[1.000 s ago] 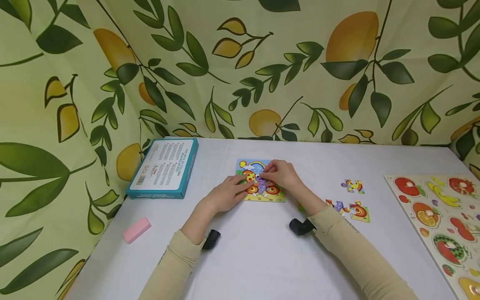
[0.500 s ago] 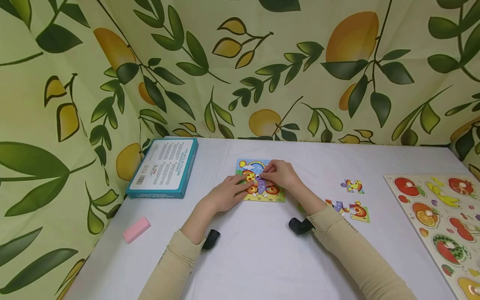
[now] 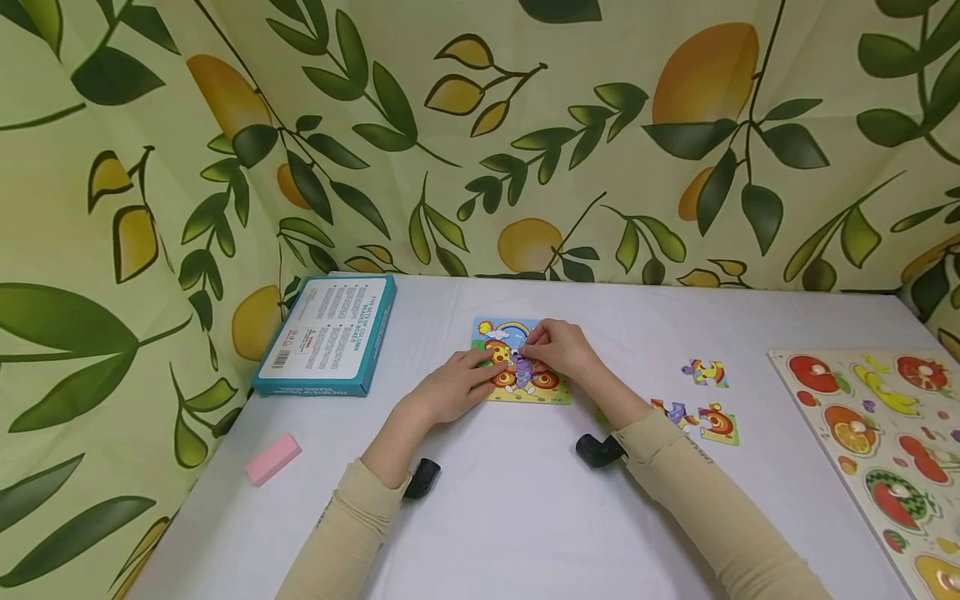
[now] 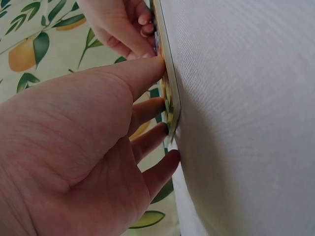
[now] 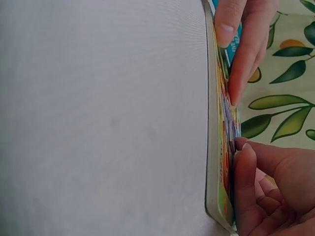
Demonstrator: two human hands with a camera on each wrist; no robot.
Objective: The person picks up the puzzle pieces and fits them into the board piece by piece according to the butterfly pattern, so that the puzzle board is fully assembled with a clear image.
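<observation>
A small jigsaw puzzle (image 3: 528, 397) with a cartoon butterfly, sun and rainbow lies at the middle of the white table. Across its left side rests my left hand (image 3: 453, 387), fingers extended, the fingertips touching the board in the left wrist view. My right hand (image 3: 566, 350) pinches a puzzle piece between thumb and index finger at the picture's middle right; the fingers mostly hide that piece. Loose puzzle pieces lie to the right: one farther back (image 3: 706, 372), one at the front right (image 3: 720, 425), and one partly behind the sleeve (image 3: 675, 412).
A teal and white box (image 3: 326, 333) lies at the back left, with a pink block (image 3: 273, 459) in front of it. On the right is a fruit-picture board (image 3: 862, 417). Black devices (image 3: 600, 451) sit at both wrists. A leaf-patterned cloth (image 3: 525, 167) hangs behind the table.
Both hands stay at the same places on the puzzle. My right wrist and its black device have shifted very slightly left.
</observation>
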